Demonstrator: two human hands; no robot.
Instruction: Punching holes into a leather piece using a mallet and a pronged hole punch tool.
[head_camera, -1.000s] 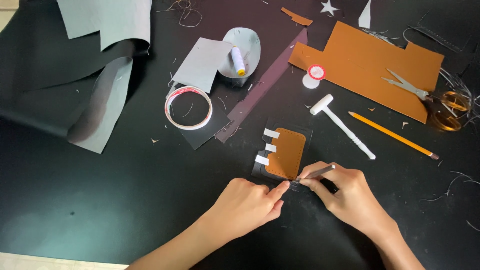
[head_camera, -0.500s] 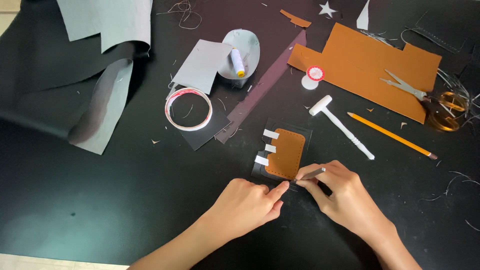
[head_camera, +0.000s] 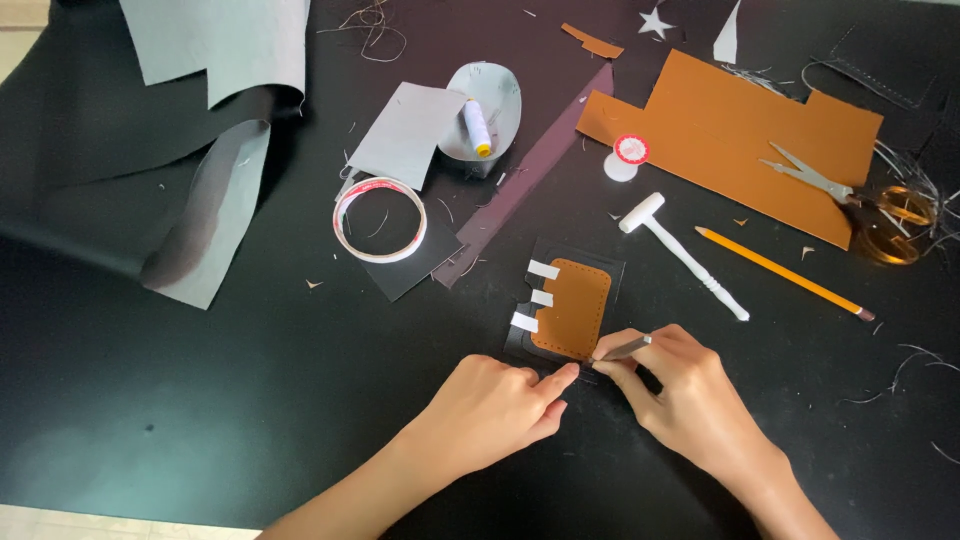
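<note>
The right hand is pinching a thin metal tool between thumb and fingers, fingers closed around it, its tip touching the near right corner of a brown patch. The left hand is holding nothing; its fingers are loosely curled and the forefinger is stretching out to press on the near edge of the same piece, seemingly to keep it from sliding under the tool.

The brown patch, with a row of small holes along its edge, is lying on a dark backing piece, just beyond both hands, near the middle of the black table. Three white tabs are sticking out from its left side.

Just to the right, a white mallet and a pencil are lying within easy reach. Farther right, scissors are resting on the edge of a large brown sheet. A small red and white round thing is sitting at that sheet's left edge.

To the far left of the patch are a tape roll, a grey card and a spool of thread. A dark strip is running diagonally between them and the brown sheet. At the far left, grey sheets are curling over the table. Loose threads and scraps are scattered about.
</note>
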